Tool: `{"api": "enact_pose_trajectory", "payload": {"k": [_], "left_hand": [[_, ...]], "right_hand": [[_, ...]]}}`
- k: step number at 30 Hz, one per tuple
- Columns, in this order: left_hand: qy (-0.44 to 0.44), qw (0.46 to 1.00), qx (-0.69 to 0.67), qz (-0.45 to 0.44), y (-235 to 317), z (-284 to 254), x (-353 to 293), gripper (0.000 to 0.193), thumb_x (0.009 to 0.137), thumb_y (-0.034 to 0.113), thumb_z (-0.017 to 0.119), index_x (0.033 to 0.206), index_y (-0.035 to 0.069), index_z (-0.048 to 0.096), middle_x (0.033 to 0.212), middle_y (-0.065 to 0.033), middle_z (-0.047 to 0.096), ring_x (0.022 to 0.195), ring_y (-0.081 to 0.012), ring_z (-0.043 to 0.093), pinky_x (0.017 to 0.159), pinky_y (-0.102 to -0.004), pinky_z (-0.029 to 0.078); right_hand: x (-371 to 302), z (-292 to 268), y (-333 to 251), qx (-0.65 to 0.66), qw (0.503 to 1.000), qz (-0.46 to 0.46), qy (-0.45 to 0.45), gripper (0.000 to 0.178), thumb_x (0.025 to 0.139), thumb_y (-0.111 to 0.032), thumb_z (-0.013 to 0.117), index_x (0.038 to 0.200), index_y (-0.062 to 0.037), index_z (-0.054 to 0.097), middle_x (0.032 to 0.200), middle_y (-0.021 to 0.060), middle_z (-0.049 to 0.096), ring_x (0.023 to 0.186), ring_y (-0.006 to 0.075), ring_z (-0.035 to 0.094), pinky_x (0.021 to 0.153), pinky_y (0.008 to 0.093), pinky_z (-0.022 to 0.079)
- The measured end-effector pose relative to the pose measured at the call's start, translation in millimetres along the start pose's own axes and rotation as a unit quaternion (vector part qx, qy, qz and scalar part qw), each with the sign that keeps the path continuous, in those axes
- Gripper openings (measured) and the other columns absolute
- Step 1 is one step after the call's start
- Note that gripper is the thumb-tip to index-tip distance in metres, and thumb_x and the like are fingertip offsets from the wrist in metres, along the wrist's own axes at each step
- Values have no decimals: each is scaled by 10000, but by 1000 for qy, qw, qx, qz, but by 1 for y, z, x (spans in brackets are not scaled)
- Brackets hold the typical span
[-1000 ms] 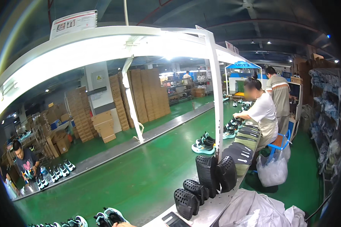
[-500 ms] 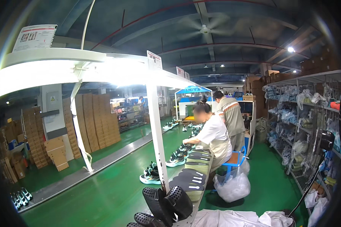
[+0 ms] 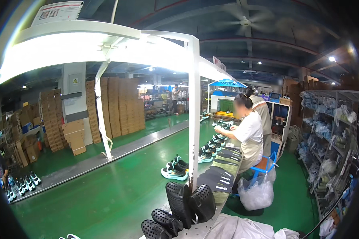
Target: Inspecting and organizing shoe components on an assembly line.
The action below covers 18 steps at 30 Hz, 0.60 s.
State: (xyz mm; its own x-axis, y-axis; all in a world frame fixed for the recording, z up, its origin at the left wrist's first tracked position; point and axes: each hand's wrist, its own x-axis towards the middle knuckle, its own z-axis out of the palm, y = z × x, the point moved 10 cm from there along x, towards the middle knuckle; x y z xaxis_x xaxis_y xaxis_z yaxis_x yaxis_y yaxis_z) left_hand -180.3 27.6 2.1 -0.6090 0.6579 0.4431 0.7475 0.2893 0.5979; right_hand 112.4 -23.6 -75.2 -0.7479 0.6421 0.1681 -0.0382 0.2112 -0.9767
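Neither of my hands shows in the head view. Closest to me, on the bench's near end, stand several black shoe-shaped pieces (image 3: 178, 205) dotted with round holes; some are upright, others lean or lie lower. Behind them, stacks of dark insoles (image 3: 216, 178) with pale marks run along the bench, with olive-green layers (image 3: 226, 164) among them. To their left, black, white and turquoise sneakers (image 3: 174, 169) form a line stretching away from me. A crumpled whitish cloth (image 3: 243, 229) lies at the near right.
A white post (image 3: 193, 115) rises from the bench to a lit overhead frame. A co-worker (image 3: 249, 133) sits on a blue-framed stool (image 3: 263, 164), with a filled clear bag (image 3: 256, 193) beside it. Racks of wrapped goods (image 3: 327, 131) line the right; stacked cartons (image 3: 119, 105) stand left.
My view has turned left and slightly down, so the scene sits further right. The co-worker's head and hands have come up from the sneakers. A distant standing person now shows.
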Motion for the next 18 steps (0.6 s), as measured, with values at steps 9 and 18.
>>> {"api": "enact_pose_trajectory", "payload": {"k": [9,18], "left_hand": [[62,927,368,-34,82,-63,-84,749,710,647,567,1287,181,462,1405,-150,312,1233,-493,269,867,-674,292],[70,949,292,-97,8,-18,-62,692,689,304,635,1320,159,391,1414,-189,249,1241,-548,142,976,-643,192]], "right_hand": [[-23,-83,-120,192,979,69,14,267,904,-249,538,1075,-60,615,802,-2,593,611,68,479,541,215,411],[-129,-135,-428,287,713,-442,-462,519,841,-369,600,990,129,592,606,82,554,423,192,463,371,299,340]]}}
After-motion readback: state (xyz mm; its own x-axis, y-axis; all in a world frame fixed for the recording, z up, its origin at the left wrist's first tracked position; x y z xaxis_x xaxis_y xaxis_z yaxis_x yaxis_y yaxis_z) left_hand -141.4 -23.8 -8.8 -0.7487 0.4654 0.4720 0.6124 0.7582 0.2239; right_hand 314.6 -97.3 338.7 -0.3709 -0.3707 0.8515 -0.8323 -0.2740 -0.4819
